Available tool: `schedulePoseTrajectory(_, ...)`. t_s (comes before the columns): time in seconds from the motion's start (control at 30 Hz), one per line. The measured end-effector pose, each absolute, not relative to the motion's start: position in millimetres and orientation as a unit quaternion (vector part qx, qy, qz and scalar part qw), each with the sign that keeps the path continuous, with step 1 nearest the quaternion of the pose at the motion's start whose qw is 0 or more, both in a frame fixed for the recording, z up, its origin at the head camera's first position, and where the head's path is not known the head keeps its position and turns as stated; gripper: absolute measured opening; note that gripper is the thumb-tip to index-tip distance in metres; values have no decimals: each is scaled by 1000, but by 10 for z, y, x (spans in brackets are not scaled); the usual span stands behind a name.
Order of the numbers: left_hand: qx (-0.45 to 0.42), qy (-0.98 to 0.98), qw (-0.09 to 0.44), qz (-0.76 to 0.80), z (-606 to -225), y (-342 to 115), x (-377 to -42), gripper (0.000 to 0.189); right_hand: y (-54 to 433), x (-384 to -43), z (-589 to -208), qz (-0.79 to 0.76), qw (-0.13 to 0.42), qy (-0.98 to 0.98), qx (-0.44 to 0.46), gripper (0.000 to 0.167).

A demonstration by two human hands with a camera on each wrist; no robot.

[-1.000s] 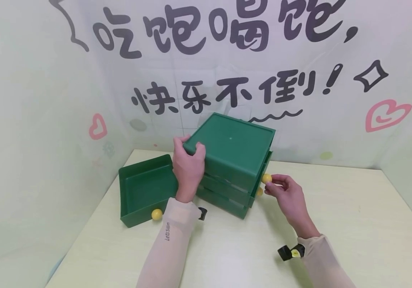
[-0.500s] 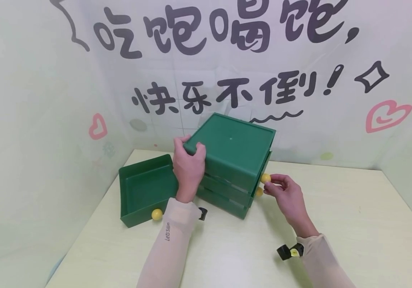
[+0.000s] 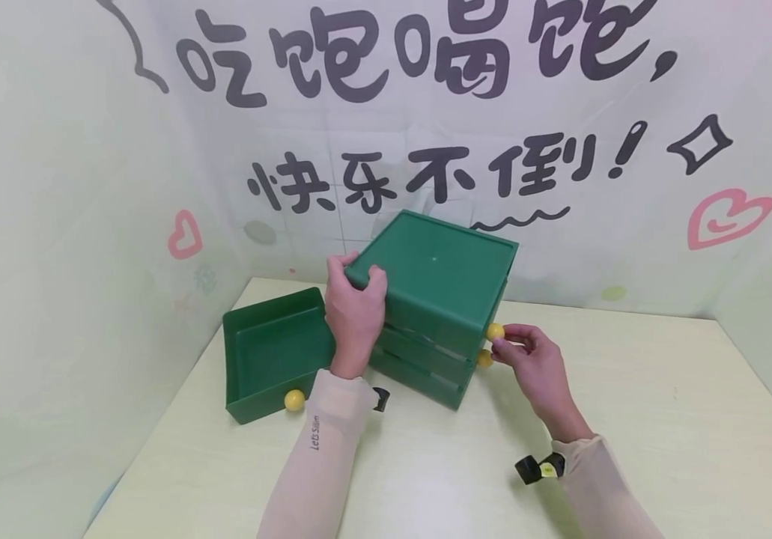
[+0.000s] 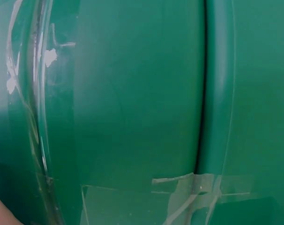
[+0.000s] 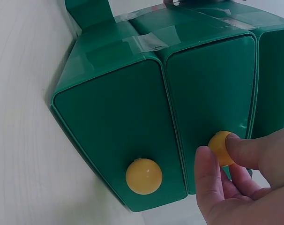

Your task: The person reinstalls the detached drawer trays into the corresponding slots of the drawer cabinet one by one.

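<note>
A green drawer cabinet (image 3: 433, 277) with three levels stands at an angle on the table. My left hand (image 3: 356, 303) grips its top left edge, thumb on top. At the right side, my right hand (image 3: 537, 370) pinches the round yellow knob (image 5: 220, 148) of the middle drawer (image 5: 210, 89). That drawer's front sits about flush with the cabinet in the right wrist view. The bottom drawer (image 5: 116, 126), with its own yellow knob (image 5: 144, 176), is pushed in too. Above the middle drawer, the top slot (image 5: 275, 75) holds no drawer. Green walls with clear tape fill the left wrist view.
Left of the cabinet, a removed green drawer (image 3: 278, 352) lies on the table (image 3: 669, 419), its yellow knob (image 3: 294, 400) facing forward. A printed cloth (image 3: 372, 127) hangs behind, close to the cabinet. Further pale walls stand at both sides.
My right hand has moved slightly left with the knob, and the middle drawer, which stuck out a little, has slid into the cabinet. My left hand keeps its grip on the cabinet.
</note>
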State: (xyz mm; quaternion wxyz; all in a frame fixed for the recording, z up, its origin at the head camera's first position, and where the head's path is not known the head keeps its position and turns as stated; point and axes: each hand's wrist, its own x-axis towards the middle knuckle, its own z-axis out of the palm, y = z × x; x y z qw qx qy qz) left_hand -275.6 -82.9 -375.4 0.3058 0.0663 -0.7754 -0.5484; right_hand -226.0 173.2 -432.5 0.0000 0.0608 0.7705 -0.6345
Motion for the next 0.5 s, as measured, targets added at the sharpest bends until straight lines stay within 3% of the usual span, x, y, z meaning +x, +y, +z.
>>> schedulePoseTrajectory(0.5, 65, -780, 304, -543, -3739, -853, -2750, 39, 1688, -2276, -4308, -624, -9, 778, 70, 45)
